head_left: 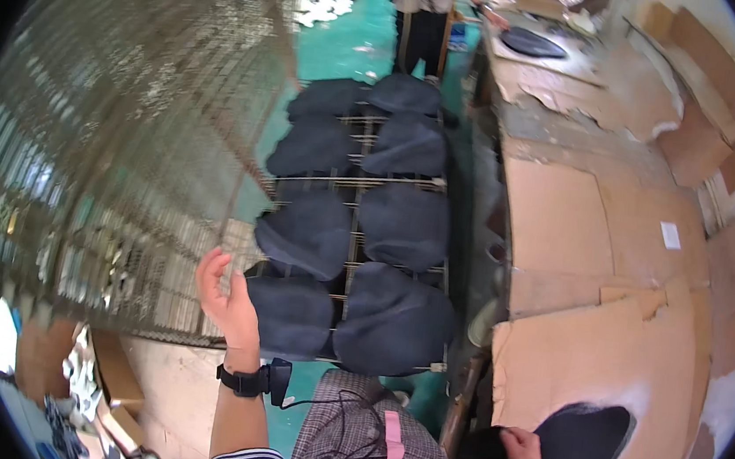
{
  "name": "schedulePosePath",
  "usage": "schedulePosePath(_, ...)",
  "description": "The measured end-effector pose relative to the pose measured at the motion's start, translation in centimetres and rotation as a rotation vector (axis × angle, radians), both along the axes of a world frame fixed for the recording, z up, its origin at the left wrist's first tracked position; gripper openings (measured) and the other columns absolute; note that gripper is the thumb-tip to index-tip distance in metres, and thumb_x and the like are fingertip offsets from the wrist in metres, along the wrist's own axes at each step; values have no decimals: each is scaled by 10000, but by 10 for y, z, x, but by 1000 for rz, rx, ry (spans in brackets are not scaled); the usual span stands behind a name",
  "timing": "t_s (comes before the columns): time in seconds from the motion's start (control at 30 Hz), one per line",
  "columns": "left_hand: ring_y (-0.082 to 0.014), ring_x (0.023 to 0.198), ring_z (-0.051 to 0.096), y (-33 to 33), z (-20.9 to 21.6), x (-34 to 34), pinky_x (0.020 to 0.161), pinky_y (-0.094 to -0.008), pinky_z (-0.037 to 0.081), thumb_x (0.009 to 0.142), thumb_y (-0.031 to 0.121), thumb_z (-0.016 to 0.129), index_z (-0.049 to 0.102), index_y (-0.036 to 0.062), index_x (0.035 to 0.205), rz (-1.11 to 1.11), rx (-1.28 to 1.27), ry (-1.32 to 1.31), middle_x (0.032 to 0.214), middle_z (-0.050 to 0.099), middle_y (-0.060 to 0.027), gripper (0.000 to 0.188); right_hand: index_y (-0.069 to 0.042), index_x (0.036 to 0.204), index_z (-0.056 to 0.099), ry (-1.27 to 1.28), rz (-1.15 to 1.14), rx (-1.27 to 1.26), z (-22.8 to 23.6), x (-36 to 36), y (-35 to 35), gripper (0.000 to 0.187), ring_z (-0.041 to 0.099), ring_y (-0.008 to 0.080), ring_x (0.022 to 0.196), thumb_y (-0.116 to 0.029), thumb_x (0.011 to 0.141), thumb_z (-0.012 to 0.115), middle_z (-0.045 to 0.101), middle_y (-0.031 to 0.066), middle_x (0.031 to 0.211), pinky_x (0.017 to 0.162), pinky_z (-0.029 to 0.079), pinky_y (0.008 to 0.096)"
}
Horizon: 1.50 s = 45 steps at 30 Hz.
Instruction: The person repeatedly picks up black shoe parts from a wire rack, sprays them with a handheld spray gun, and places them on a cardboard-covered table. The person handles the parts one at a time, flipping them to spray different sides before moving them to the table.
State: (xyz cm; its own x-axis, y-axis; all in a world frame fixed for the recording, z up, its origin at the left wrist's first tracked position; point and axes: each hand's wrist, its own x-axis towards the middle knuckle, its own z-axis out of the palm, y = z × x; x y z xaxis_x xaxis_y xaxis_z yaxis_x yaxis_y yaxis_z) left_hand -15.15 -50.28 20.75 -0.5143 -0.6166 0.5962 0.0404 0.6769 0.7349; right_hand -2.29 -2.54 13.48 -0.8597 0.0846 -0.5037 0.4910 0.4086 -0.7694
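Note:
My left hand (227,305) is raised beside the wire mesh rack (128,144), its fingers loosely curled and apart, with nothing in it. A black strap with a small box is around that wrist. At lower right, my right hand (524,458) is closed at the edge of a dark, soft-looking piece (480,457). Next to it, a black rounded piece (590,446) lies on the cardboard-covered table (584,365). In front of me, several black rounded sheets (394,316) lie in two columns on a low wire rack (356,180).
The mesh rack stands tall along the left. Another person (421,22) stands at the far end, a hand near a black oval piece (531,43) on the table. Cardboard sheets (702,111) lean at the right wall. Boxes (115,373) sit at lower left.

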Motion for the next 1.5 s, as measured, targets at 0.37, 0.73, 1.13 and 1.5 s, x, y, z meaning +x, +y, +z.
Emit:
schedulePosePath(0.37, -325, 1240, 354, -19, 71, 82, 1029, -411, 298, 735, -44, 572, 359, -16, 1332, 462, -42, 305, 1349, 353, -186, 634, 71, 987, 623, 103, 27, -19, 108, 12, 8, 383, 600, 258, 823, -275, 953, 462, 659, 215, 927, 763, 454, 358)
schedulePosePath(0.73, -384, 1265, 309, -10, 84, 98, 1070, -472, 236, 721, -19, 591, 303, -9, 1380, 636, -194, 208, 1364, 345, -222, 719, 46, 1050, 602, 386, -462, 30, 145, 130, 111, 377, 536, 184, 857, -305, 946, 515, 612, 80, 930, 790, 431, 313)
schedulePosePath(1.13, -405, 1250, 335, 150, -107, 132, 1072, -461, 240, 690, -19, 550, 370, -51, 1302, -509, -330, -345, 1300, 405, -236, 639, -12, 970, 628, 727, -822, -383, 162, 141, 151, 258, 583, 78, 762, -238, 969, 504, 637, 9, 864, 688, 464, 226)
schedulePosePath(1.5, -209, 1001, 605, 339, -140, 80, 859, -300, 475, 786, 80, 651, 560, -24, 1191, -1291, 285, -1104, 1106, 633, -146, 428, 21, 1109, 585, 1160, -1170, -842, 188, 139, 202, 380, 665, 217, 840, -310, 979, 450, 662, 125, 1020, 762, 560, 320)
